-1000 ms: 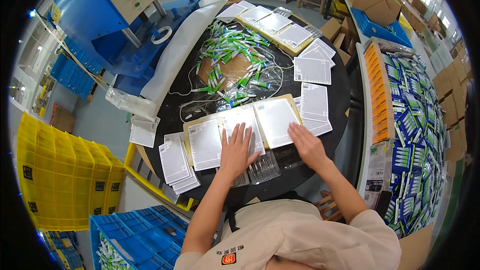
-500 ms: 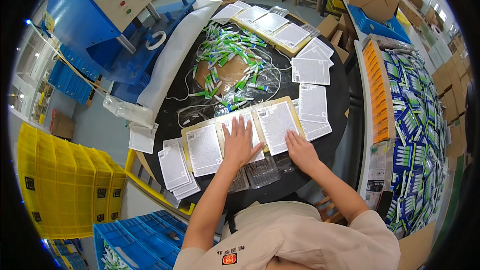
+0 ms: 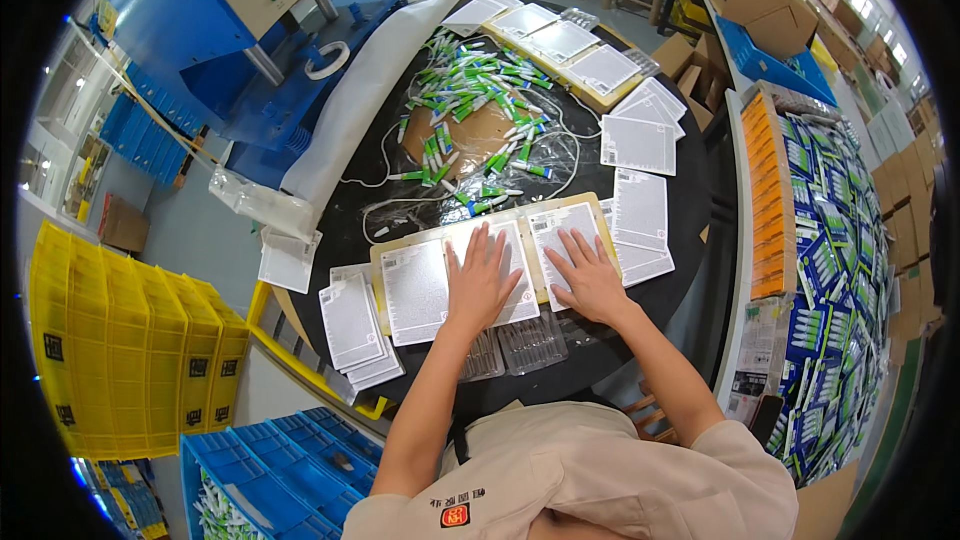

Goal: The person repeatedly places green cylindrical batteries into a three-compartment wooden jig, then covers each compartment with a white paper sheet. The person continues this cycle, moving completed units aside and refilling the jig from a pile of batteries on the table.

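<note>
A pale yellow tray lies across the near side of the black round table, with white printed backing cards set side by side on it. My left hand rests flat on the middle card, fingers spread. On the right-hand card my right hand lies palm down, its fingers spread too. Clear plastic blister shells stick out below the tray's near edge. Beyond it lies a loose heap of small green-and-white tubes.
Loose cards are stacked at the left and right. A second tray with cards stands at the far side. A blue machine is at far left, yellow crates near left. Packed blister cards fill the right bench.
My right hand has moved from the right-hand card's outer edge inward and spread flat over it. My left hand stays on the middle card. The view has shifted slightly.
</note>
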